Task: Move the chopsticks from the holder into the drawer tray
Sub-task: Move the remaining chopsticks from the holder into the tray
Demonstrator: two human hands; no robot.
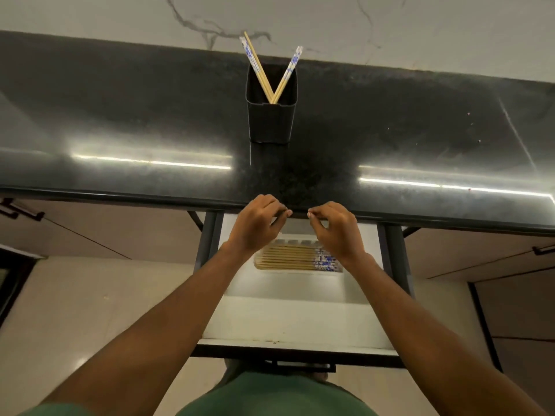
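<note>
Both bare forearms reach forward and converge. The left hand (pixel 258 225) and right hand (pixel 338 229) sit knuckles-up, fingers curled, each thumb and forefinger pinched, the two pinches facing each other just apart; whether either holds anything is unclear.

A kitchen: a dark polished stone desk (pixel 120 115) runs under a veined marble wall (pixel 90 13) at 12 o'clock, a chopstick holder (pixel 271 121) on it, cabinets (pixel 99 226) at 9 and 3, an open drawer (pixel 294 322) at 6.
</note>
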